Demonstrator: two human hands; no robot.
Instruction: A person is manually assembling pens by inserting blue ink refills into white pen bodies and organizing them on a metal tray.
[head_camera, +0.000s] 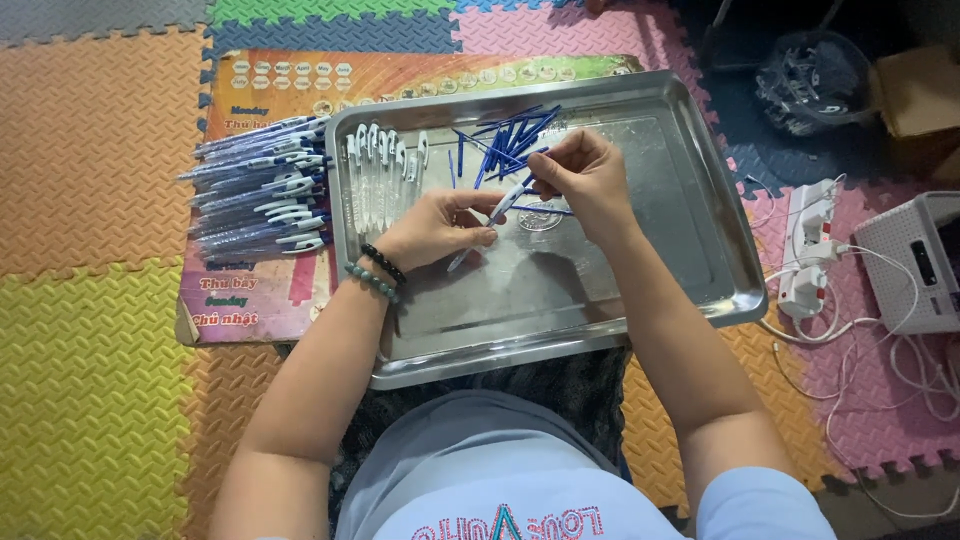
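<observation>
I see a clear pen barrel (478, 238) with a white and blue top, pinched slantwise between the fingers (480, 222) of my two hands. Its lower tip points down-left past my left fingers, and its upper end meets a thin blue refill (528, 180) at my right fingers (545, 178).

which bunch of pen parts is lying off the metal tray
The stack of assembled pens, on the printed board left of the tray. The white barrels and blue refills both lie inside the tray.
</observation>
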